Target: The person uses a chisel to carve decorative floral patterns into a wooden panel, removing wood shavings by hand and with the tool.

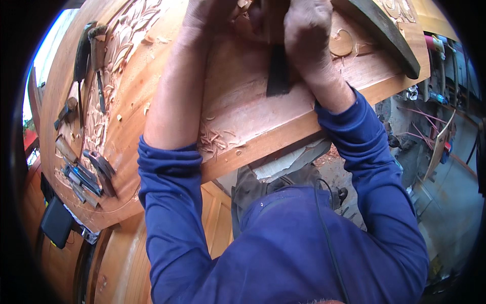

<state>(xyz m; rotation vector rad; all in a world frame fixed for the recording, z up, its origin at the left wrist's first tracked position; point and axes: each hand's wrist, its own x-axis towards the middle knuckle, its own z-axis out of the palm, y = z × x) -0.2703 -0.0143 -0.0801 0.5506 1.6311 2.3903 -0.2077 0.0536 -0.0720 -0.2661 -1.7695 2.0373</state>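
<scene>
My left hand (pixel 205 12) reaches past the top edge over the carved wooden panel (pixel 253 139), its fingers largely hidden. My right hand (pixel 309 33) is closed in a fist beside an upright brown piece with a dark, flat lower part (pixel 277 71); what it grips is unclear. Right of it lies a long, dark, curved piece (pixel 385 35), near a carved scroll (pixel 341 43). Wood shavings (pixel 215 142) lie by my left forearm.
Chisels and gouges (pixel 98 66), a hammer (pixel 104 175) and smaller tools (pixel 78 180) lie on the panel's left part. A black case (pixel 55 223) sits off its lower-left corner. Rods and clutter (pixel 435 126) stand at right, beside a concrete floor (pixel 341 187).
</scene>
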